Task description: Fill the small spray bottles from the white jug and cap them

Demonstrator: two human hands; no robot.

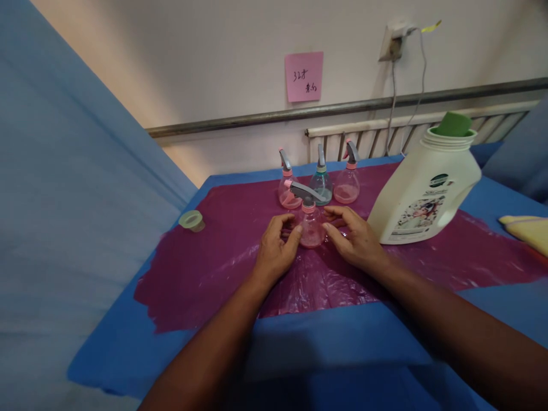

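Note:
A clear pink spray bottle (312, 231) with a grey and pink trigger head stands upright in front of me on the purple plastic sheet (222, 240). My left hand (279, 240) cups its left side, thumb at the near edge and fingers curled behind. From the other side, my right hand (351, 235) holds it loosely with thumb and fingertips. Just behind are two more pink spray bottles (287, 191) (347, 185) and a teal spray bottle (322, 185), each with some liquid low inside. Whether the held bottle contains liquid is hard to make out.
A large cream jug (423, 191) with a green cup in its mouth stands close to my right forearm. A small translucent green cup (192, 221) sits at left. Yellow cloth (526, 231) lies far right. Behind are a rail (257, 119) and wall; a blue curtain (77, 171) hangs left.

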